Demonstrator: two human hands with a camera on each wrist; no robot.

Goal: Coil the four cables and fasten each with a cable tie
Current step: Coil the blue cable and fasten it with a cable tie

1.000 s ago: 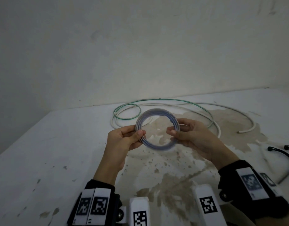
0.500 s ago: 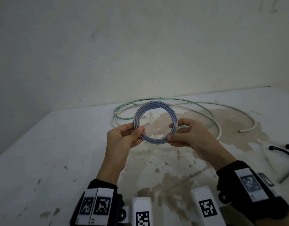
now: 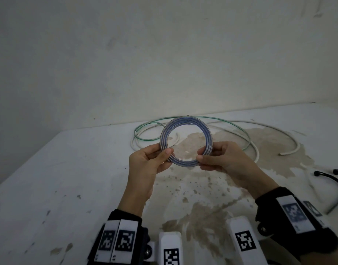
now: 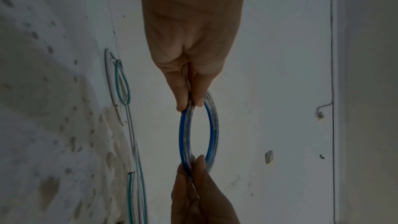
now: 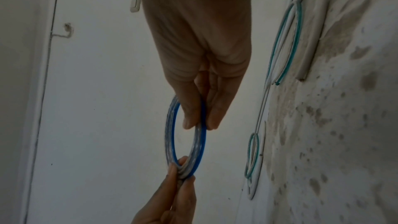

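Blue-striped clear plastic, wound into a neat ring, is the blue cable coil (image 3: 186, 143), held up off the table between both hands. The left hand (image 3: 149, 162) pinches the ring's left side between thumb and fingers; the right hand (image 3: 224, 159) pinches the opposite side the same way. Gripping at two facing spots probably keeps the springy turns stacked flat so they cannot fan out before a tie goes round them. No tie is on the ring yet, so I judge this coil wound but unfastened.

Off to the right of the right hand, well apart from it on the stained table (image 3: 49, 178), lies a black cable tie (image 3: 334, 190), likely left within reach for this step; one hand would have to let go to fetch it, and the coil may loosen then.

Beyond both hands, farther across the table, the green-striped cable (image 3: 143, 139) and a white cable (image 3: 290, 140) sprawl in loose loops, not yet coiled.
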